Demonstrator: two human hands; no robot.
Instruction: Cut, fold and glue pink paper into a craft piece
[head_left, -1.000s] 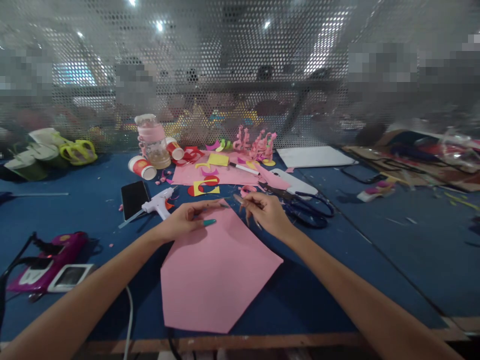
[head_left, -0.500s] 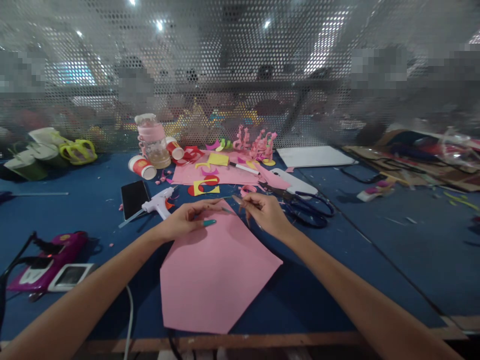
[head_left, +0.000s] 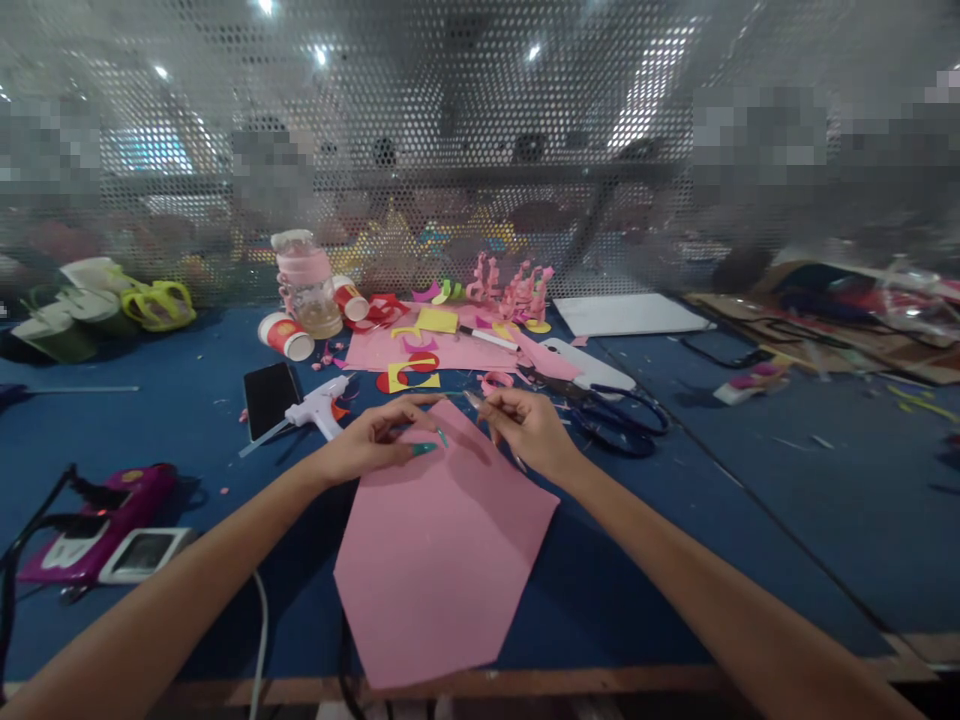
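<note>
Left hand (head_left: 373, 443) flat, pinning pink paper sheet (head_left: 442, 550) w/ fingers; right hand (head_left: 529, 430) pinching thin tool (head_left: 480, 405) (type unclear) at top corner.

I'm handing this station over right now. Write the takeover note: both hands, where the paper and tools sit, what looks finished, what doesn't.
Left hand: fingers pinned on the top-left edge of the pink paper sheet, next to a small teal piece.
Right hand: closed on a thin metal tool, tip at the sheet's top corner; its exact type is unclear.
The sheet lies flat on the blue table, lower tip over the near edge.
Black scissors right of the right hand; white glue gun and black phone to the left.
Done: pink curled cutouts stand at the back.
Left: the sheet shows no cuts yet.
</note>
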